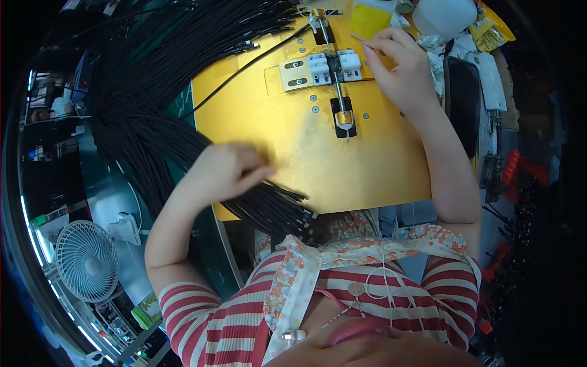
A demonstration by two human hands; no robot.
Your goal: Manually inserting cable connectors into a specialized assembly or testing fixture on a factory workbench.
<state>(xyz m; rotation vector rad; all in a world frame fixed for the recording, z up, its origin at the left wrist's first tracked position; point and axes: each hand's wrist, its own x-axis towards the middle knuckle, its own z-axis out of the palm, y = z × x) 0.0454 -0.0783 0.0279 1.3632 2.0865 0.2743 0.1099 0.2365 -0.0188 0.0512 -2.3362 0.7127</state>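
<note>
- Step in hand, my read: cable handling at the fixture; next grip calls for separating one cable from the bunch.
- Left hand [223, 174]: curled over black thin cables with metal-tipped ends [275, 211], motion-blurred; can't tell if pinching.
- Right hand [400, 67]: bent fingers, thumb near forefinger, at yellow-and-clear flat piece [371, 22]; grip unclear.
- Cables lie along the left side, ends over near edge.
- Surface: gold metal plate [385, 165], white screwed blocks [319, 69] mid-plate.
- Room: white round fan [88, 260] left; black flat slab [461, 104] right.
</note>
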